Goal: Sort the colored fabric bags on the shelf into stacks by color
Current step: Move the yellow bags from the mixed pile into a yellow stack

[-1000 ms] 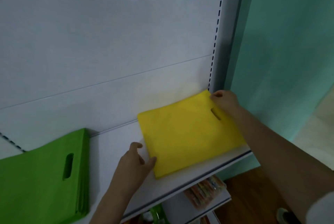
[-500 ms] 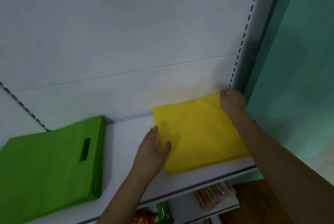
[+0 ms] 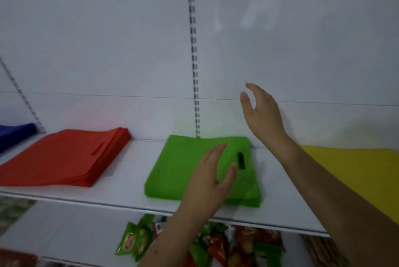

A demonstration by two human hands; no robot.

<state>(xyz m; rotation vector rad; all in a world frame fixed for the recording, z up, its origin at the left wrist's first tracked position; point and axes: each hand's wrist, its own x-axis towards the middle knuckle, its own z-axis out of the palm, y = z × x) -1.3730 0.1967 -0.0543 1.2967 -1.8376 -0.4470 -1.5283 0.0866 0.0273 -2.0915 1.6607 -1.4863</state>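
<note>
Both hands have let go of the yellow stack (image 3: 356,171) and now hang over the green stack (image 3: 194,171): left hand (image 3: 210,182) and right hand (image 3: 262,115), fingers loosely spread, holding nothing. Red stack (image 3: 64,156) and blue stack (image 3: 15,134) lie apart on the shelf (image 3: 121,193). Sorting looks nearly finished.

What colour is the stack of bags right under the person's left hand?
Bright green, clearest in the head view, the only one.

Dim, even light. Soft motion blur throughout. Faint glare on back panel (image 3: 259,16), upper right. Edges bowed by wide lens.
</note>
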